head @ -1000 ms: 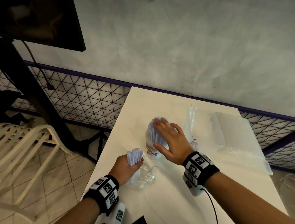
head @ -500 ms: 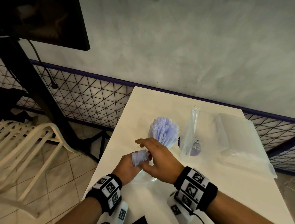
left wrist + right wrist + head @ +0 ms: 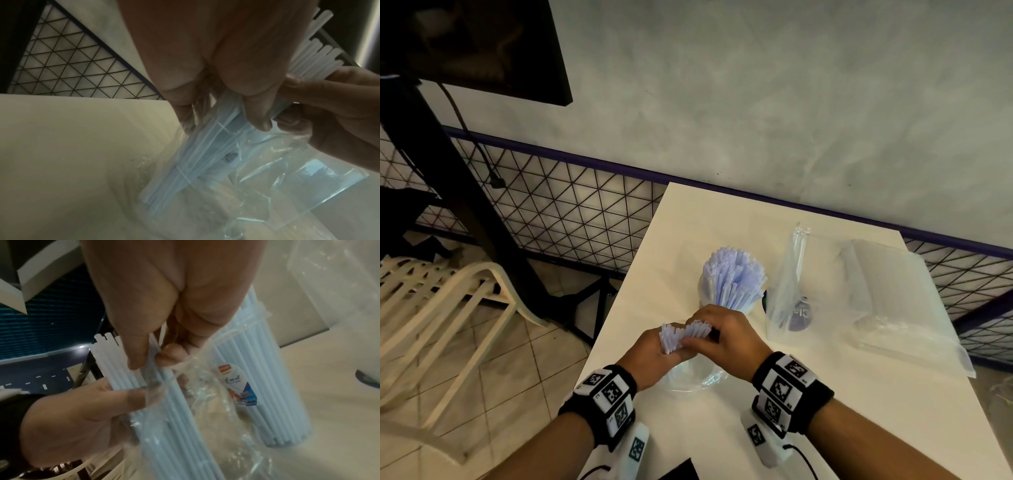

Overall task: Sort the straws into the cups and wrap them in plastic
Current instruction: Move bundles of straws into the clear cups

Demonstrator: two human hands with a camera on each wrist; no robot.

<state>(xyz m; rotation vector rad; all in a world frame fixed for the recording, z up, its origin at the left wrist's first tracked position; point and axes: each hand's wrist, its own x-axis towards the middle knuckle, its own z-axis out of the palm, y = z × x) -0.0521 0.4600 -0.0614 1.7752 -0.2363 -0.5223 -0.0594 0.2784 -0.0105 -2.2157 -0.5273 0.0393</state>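
Pale blue straws (image 3: 683, 337), a bundle still partly inside a clear plastic sleeve (image 3: 695, 375), stand gripped at the near left edge of a white table (image 3: 842, 411). The left hand (image 3: 649, 358) is curled around the bundle from the left, fingers wrapped over the sleeve. Just beside it, the right hand (image 3: 726, 339) pinches a few of the straws near their tops between thumb and fingertips (image 3: 135, 360), touching the left hand. Behind the hands, a clear cup (image 3: 724, 310) packed with more straws (image 3: 732, 277) stands upright, its printed label visible in the right wrist view. To its right a clear plastic bag (image 3: 789, 291) stands with its mouth up, a dark round object showing through its base. Farther right lies a flat stack of plastic bags (image 3: 893, 294). Left of the table, off the floor tiles, sits a cream slatted chair (image 3: 441, 301) before a wire mesh fence (image 3: 571, 212).
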